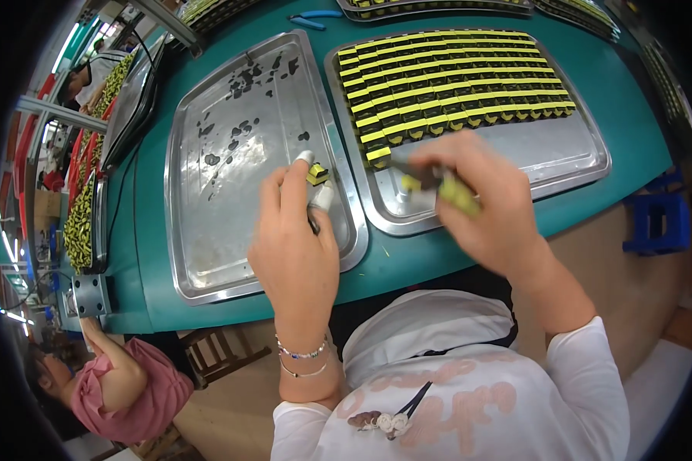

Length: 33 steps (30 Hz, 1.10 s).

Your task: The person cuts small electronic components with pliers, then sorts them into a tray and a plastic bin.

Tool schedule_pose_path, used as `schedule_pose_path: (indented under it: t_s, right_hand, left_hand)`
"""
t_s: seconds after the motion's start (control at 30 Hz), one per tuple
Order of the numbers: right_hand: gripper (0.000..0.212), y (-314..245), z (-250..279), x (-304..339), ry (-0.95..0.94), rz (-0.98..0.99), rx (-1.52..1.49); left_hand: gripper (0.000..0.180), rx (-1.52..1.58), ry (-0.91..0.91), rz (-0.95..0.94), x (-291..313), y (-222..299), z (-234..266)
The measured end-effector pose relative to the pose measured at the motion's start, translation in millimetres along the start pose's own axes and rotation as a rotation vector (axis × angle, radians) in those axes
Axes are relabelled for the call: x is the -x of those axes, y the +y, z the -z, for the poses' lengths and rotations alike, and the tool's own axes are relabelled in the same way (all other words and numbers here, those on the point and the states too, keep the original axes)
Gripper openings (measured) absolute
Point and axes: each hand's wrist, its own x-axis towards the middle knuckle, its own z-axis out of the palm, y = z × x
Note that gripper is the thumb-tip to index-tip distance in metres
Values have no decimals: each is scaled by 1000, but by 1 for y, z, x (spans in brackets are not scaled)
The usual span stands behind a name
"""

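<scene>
Pinching a small yellow-and-black block (317, 174) between the covered thumb and fingertip of the left hand (288, 230), with white covers (324, 198) on both. Held there over the right side of the left tray (215, 253), clear of the black scraps (212, 160) scattered across the bare metal. Also showing below the left thumb: a dark bit (314, 223), too hidden to name

Gripping a hand tool (460, 196) in the right hand (494, 196), above the near left part of the right tray (546, 146). Perhaps pliers or cutters with yellow-green handles, but too blurred to tell for sure, or to tell whether spread or squeezed. Pointing left, close to the near end of the rows of blocks (454, 83), packed tight over the far part of the same tray

Likely very light, and probably stiff rather than soft, going by the crisp edges. Possibly a little slippery on smooth faces, and easy to drop or twist at such a small size. Best to take hold by two opposite sides, using fingertips only, keeping the upper face free and pressing gently in case of thin, breakable edges. Better to grip the tool far back, along the handles
</scene>
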Motion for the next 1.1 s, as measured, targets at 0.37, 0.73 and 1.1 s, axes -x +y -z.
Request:
schedule_pose_path:
  t_s: [0.37,0.73,1.1]
  right_hand:
    - [24,24,-27,-25,-164,-96,253]
    - [28,13,-51,-21,-180,-38,214]
    - [17,-52,-40,5,-202,-34,223]
  left_hand:
    - [36,129,-135,-16,-5,-21,-6]
    - [35,998,-111,346,28,-40,26]
    - [31,1594,-181,282,69,-59,59]
